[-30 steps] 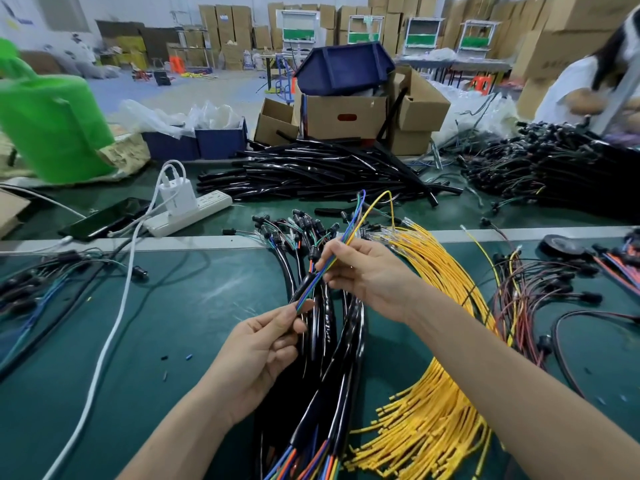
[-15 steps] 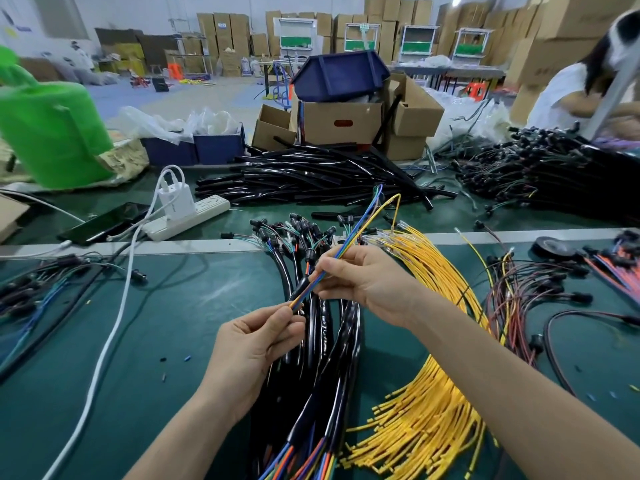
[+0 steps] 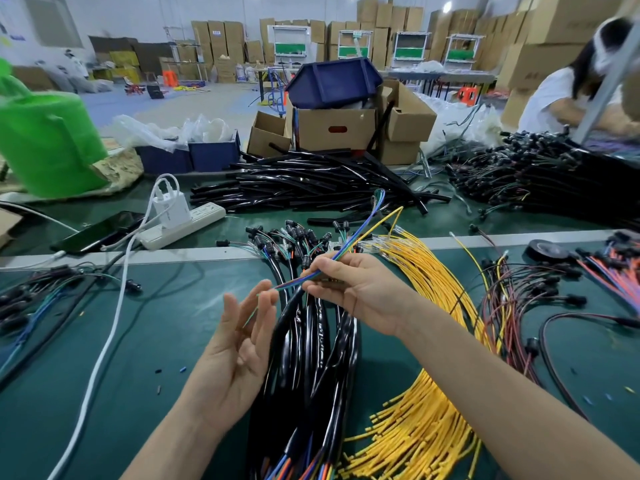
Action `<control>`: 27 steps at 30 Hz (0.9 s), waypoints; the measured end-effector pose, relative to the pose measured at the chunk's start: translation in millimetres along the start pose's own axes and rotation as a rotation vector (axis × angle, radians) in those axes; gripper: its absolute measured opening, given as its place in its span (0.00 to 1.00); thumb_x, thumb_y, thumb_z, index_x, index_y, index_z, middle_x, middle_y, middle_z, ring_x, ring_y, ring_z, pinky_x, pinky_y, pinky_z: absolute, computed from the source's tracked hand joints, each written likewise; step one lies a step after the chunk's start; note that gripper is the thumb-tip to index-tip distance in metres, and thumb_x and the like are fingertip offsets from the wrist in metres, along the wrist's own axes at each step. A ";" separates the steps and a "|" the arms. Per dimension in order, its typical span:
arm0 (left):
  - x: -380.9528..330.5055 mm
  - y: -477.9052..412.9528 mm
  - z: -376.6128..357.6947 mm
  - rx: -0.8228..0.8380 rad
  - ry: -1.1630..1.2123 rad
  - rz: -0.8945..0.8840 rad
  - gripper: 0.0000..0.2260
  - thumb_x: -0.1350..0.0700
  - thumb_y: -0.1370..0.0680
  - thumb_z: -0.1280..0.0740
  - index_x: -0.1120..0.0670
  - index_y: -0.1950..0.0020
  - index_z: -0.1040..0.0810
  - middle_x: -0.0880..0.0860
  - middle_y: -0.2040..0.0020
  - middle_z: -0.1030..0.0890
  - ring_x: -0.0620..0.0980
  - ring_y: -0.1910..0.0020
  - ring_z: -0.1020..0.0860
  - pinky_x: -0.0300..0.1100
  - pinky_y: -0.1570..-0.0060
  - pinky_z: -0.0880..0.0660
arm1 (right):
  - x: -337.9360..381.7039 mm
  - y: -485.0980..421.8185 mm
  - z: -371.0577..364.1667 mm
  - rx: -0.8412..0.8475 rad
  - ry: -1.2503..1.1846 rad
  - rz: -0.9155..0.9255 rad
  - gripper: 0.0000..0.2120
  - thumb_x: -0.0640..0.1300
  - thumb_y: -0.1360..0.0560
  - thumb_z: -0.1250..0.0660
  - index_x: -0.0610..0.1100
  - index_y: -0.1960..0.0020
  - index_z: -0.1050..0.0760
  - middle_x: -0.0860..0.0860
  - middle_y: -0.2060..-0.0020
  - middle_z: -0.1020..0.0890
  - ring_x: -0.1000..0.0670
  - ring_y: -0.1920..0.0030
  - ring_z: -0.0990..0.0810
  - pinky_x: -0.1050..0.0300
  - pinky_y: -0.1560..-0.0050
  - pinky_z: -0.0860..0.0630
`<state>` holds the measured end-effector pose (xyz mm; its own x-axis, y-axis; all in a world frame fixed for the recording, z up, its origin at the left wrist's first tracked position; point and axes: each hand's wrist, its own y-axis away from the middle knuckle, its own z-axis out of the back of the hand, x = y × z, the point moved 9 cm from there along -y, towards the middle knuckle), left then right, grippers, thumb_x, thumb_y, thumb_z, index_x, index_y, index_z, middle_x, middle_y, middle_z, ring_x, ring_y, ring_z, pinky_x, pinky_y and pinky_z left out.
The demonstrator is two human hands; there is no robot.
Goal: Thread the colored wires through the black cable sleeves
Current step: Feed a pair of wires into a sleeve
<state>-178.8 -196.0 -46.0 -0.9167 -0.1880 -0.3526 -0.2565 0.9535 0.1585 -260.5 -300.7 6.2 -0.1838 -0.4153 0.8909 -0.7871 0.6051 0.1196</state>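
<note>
My right hand [image 3: 356, 292] pinches a thin bundle of colored wires [image 3: 360, 233] (blue, green, yellow) that rises up and to the right from its fingers. The wire ends stick out to the lower left, toward my left hand [image 3: 239, 341], which is held palm up with straight fingers and grips nothing. Under both hands lies a thick bundle of black cable sleeves [image 3: 311, 341] with colored wires coming out at the near end. A fan of loose yellow wires [image 3: 426, 393] lies to the right of it.
A pile of bare black sleeves [image 3: 311, 181] lies beyond the table's metal strip. A white power strip [image 3: 180, 226] with charger and white cable sits at left, next to a phone [image 3: 97, 233]. Red and black wired connectors [image 3: 512, 306] lie at right. Cardboard boxes [image 3: 336, 129] stand behind. A person works at far right.
My left hand let go of the black sleeve and wire ends and spread flat, palm up. My right hand keeps its pinch on the wires, which have slid up to the right.
</note>
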 end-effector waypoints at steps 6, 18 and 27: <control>2.8 1.4 -3.3 -0.007 0.194 0.026 0.31 0.69 0.53 0.18 0.63 0.50 0.16 0.58 0.54 0.16 0.46 0.58 0.16 0.38 0.65 0.20 | -6.4 0.4 -3.4 0.003 -0.023 -0.017 0.07 0.34 0.21 0.40 0.34 0.55 0.25 0.41 0.63 0.21 0.49 0.65 0.18 0.62 0.61 0.19; 1.3 -5.3 15.3 -0.154 -0.161 -0.056 0.27 0.63 0.59 0.16 0.61 0.62 0.15 0.56 0.63 0.16 0.43 0.68 0.17 0.34 0.72 0.22 | -3.0 -1.9 -7.2 0.043 0.000 -0.005 0.09 0.35 0.21 0.41 0.34 0.56 0.25 0.41 0.63 0.18 0.50 0.66 0.17 0.63 0.64 0.20; 12.8 -4.7 13.5 -0.050 -0.794 0.068 0.13 0.56 0.31 0.34 0.62 0.54 0.17 0.55 0.73 0.27 0.47 0.79 0.28 0.39 0.76 0.25 | -6.2 -4.0 -12.2 0.157 0.488 -0.060 0.08 0.34 0.21 0.40 0.36 0.58 0.27 0.40 0.62 0.21 0.51 0.68 0.19 0.63 0.62 0.20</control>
<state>-185.2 -199.7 -63.7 -0.4430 0.1119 -0.8895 -0.2388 0.9416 0.2374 -249.1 -292.3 5.5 0.1310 -0.0585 0.9897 -0.8738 0.4648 0.1432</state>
